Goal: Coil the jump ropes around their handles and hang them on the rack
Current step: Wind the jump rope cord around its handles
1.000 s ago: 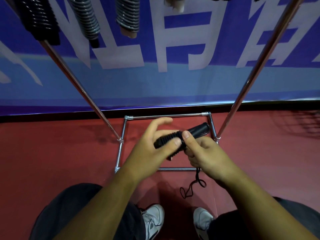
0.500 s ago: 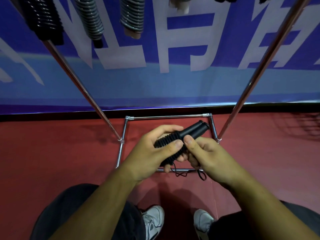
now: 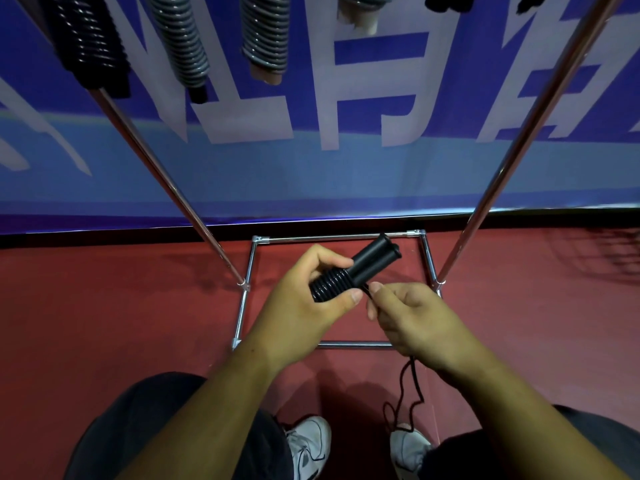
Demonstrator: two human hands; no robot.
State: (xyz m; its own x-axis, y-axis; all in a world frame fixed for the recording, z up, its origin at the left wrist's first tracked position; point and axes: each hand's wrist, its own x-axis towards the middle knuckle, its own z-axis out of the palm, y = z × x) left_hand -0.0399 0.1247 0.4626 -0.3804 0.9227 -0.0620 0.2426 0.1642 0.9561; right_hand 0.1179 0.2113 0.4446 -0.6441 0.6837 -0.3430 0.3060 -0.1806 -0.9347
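Left hand point(image 3: 304, 303): centre of frame, fingers curled over the coiled handles point(image 3: 356, 268), thumb pressing on the near side.
Right hand point(image 3: 412, 317): just right of it, thumb and forefinger pinching the rope point(image 3: 408, 386) beside the left thumb.
Forearms point(image 3: 207, 403): bare, rising from the lower edge, converging toward the centre.

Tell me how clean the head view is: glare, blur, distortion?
Head view: dim; glints on the chrome rack poles, splayed by the wide lens; black jump-rope handles in the left hand and thin black cord pinched by the right hand are sharp.
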